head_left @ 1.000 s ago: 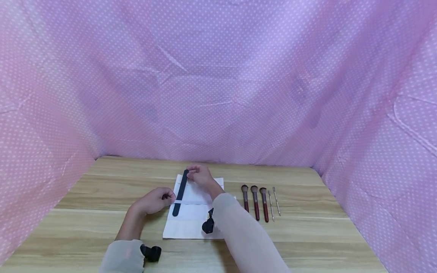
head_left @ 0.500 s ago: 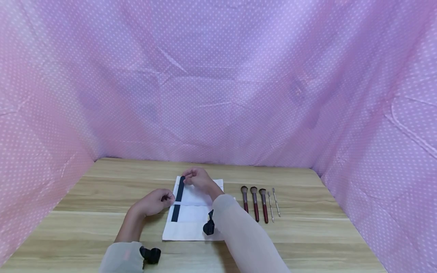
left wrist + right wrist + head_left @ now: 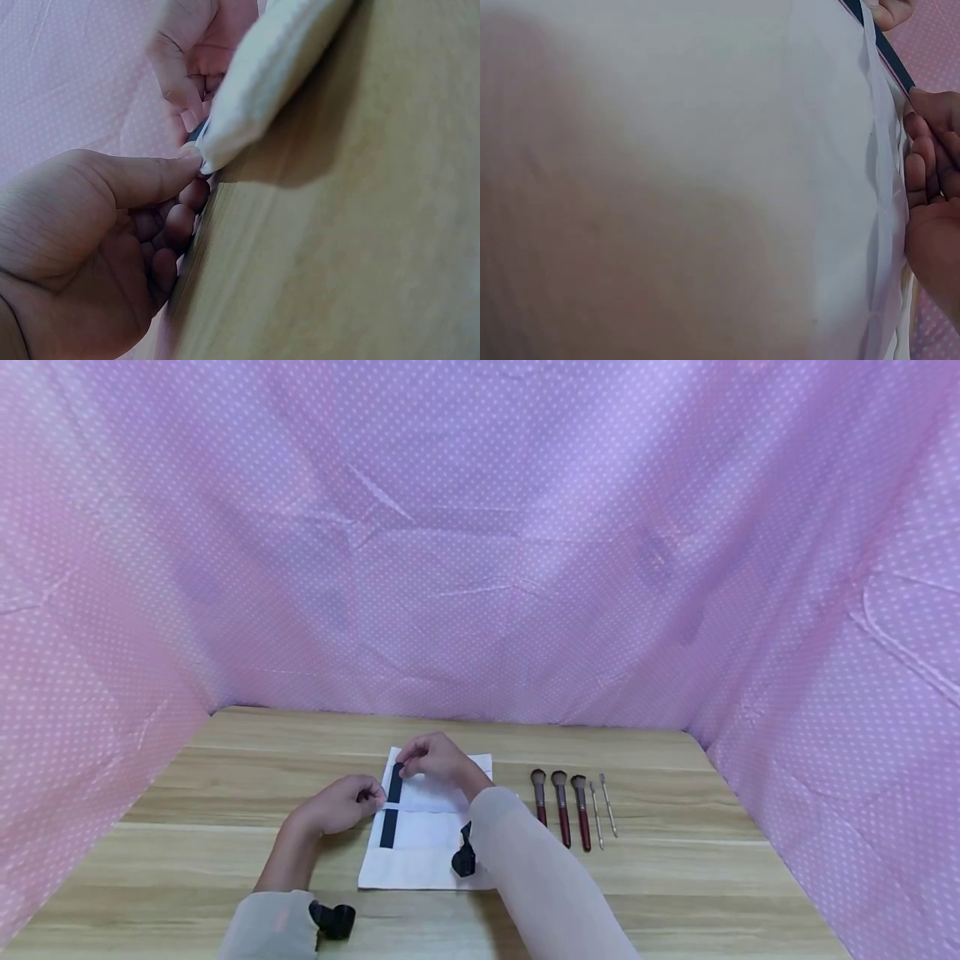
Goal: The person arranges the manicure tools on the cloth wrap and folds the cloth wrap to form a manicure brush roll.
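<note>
A black nail file [image 3: 388, 829] lies lengthwise along the left side of a white fabric roll-up case [image 3: 420, 870]. It passes beneath a thin white band [image 3: 423, 808], and its lower end is hidden in the case's bottom pocket. My right hand [image 3: 438, 760] pinches the file's upper end between thumb and fingers; the right wrist view shows the dark file [image 3: 894, 61] meeting those fingertips. At the case's left edge, my left hand [image 3: 341, 803] pinches the end of the band. In the left wrist view the thumb presses on the white fabric [image 3: 251, 82].
To the right of the case lie three makeup brushes [image 3: 561, 814] with dark red handles. Beside them are two slim metal sticks [image 3: 607, 806]. All rest on a wooden table [image 3: 712, 877], enclosed by a pink dotted curtain [image 3: 480, 610].
The nail file has slid toward me, under the band and into the bottom pocket, drawn down by my right hand. My left hand has stayed at the band.
</note>
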{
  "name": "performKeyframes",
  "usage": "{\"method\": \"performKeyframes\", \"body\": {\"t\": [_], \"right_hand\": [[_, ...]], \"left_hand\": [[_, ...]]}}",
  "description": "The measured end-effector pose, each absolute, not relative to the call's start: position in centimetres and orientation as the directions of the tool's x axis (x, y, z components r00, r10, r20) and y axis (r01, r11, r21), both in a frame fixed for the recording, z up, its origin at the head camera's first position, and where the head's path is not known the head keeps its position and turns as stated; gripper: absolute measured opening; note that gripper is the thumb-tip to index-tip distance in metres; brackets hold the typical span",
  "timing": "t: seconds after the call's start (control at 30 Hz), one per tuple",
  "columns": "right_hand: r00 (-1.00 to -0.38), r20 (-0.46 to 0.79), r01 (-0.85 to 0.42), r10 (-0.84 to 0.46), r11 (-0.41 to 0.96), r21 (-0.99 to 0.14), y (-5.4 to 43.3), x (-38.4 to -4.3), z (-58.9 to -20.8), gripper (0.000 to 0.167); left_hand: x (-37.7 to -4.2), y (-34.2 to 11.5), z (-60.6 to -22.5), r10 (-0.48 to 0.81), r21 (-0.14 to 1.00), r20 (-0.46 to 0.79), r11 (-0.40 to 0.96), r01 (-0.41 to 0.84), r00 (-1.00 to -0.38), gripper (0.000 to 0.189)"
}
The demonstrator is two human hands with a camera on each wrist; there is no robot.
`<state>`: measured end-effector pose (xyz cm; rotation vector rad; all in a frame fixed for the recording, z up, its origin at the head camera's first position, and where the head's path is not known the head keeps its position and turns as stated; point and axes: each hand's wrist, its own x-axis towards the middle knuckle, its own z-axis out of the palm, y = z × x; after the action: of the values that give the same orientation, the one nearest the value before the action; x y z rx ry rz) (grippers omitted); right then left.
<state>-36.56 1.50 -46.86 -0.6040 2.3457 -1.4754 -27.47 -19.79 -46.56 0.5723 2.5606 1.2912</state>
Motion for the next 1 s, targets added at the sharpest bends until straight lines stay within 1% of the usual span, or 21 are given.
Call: {"method": "performKeyframes", "body": {"t": [0.13, 0.33, 0.6, 0.77, 0.93, 1.0], "right_hand": [[-0.853, -0.030, -0.218, -0.520, 0.408, -0.887, 1.5, -36.8, -46.8, 0.014], [-0.841, -0.037, -0.229, -0.539, 0.417, -0.880, 1.6, -37.2, -46.9, 0.013], [-0.839, -0.027, -0.253, -0.544, 0.432, -0.865, 1.6, -37.4, -46.9, 0.013], [-0.826, -0.019, -0.280, -0.563, 0.439, -0.854, 1.5, -37.4, -46.7, 0.015], [-0.815, -0.035, -0.265, -0.578, 0.426, -0.865, 1.7, -37.3, -46.0, 0.017], [-0.815, -0.035, -0.266, -0.578, 0.427, -0.865, 2.0, -37.3, -45.8, 0.017]], "left_hand": [[-27.6, -19.8, -46.6, 0.428, 0.812, -0.026, 0.536, 0.231, -0.903, 0.010], [-27.8, -19.8, -46.6, 0.423, 0.819, -0.038, 0.532, 0.214, -0.905, 0.009], [-27.9, -19.8, -46.4, 0.415, 0.803, -0.044, 0.556, 0.215, -0.909, 0.010], [-28.0, -19.7, -46.1, 0.405, 0.796, -0.058, 0.570, 0.202, -0.913, 0.010], [-28.0, -19.6, -45.8, 0.387, 0.795, -0.073, 0.579, 0.180, -0.919, 0.008], [-28.0, -19.5, -45.7, 0.357, 0.793, -0.089, 0.590, 0.150, -0.930, 0.008]]}}
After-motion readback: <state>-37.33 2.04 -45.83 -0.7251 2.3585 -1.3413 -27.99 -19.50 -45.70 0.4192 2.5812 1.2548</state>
